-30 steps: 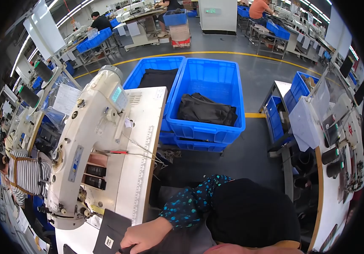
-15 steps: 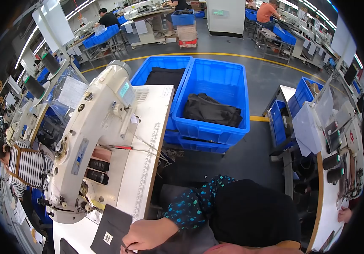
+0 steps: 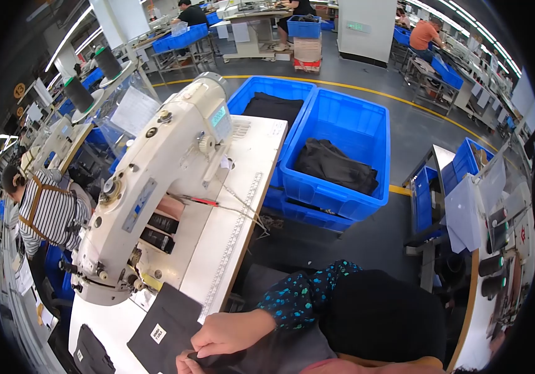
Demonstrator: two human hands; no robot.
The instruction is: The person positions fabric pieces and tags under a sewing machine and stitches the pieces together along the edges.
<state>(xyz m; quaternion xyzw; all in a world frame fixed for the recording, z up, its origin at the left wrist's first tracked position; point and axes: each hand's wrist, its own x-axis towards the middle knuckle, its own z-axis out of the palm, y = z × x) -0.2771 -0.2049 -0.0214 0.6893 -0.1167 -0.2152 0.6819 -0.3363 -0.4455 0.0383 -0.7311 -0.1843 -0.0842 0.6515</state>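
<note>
My right hand (image 3: 233,333), below a dark sleeve with blue-green spots, pinches the edge of a dark fabric piece (image 3: 221,360) at the table's front edge. The fingers of my left hand (image 3: 188,363) show at the bottom, closed on the same piece; the rest of that hand is cut off. Beside them on the white sewing table lies a flat dark panel (image 3: 171,311) with a white printed label (image 3: 158,333). Another dark labelled piece (image 3: 93,352) lies at lower left. The sewing machine (image 3: 137,193) stands just beyond the panel.
Blue bins (image 3: 336,202) holding dark fabric stand beside the table. A metal ruler strip (image 3: 233,246) runs along the tabletop. Black thread spools (image 3: 79,95) stand at upper left. A co-worker in a striped top (image 3: 52,209) sits at left. Another table (image 3: 467,330) is at right.
The view has shifted, so the machine and bins appear farther right. My hands have come closer together at the dark fabric piece, and more of the lower-left labelled piece shows.
</note>
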